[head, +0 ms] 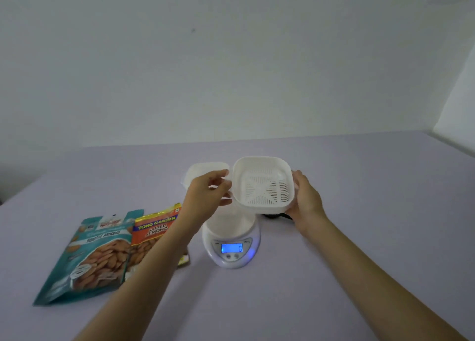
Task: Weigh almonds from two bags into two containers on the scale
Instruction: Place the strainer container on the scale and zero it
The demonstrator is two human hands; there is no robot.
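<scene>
A white square container with a slotted bottom [263,183] hangs tilted in the air above the white digital scale [231,248], whose blue display reads 0. My left hand [205,196] holds the container's left rim with its fingers. My right hand [307,199] grips the right side. A second white container [203,169] stands on the table behind my left hand, partly hidden. A teal almond bag [90,256] and an orange salted almond bag [151,235] lie flat at the left, my left forearm crossing the orange one.
The lilac table [359,238] runs back to a pale wall. A dark object [277,216] lies just behind the scale, mostly hidden under the held container. A white ledge [457,124] stands at the far right.
</scene>
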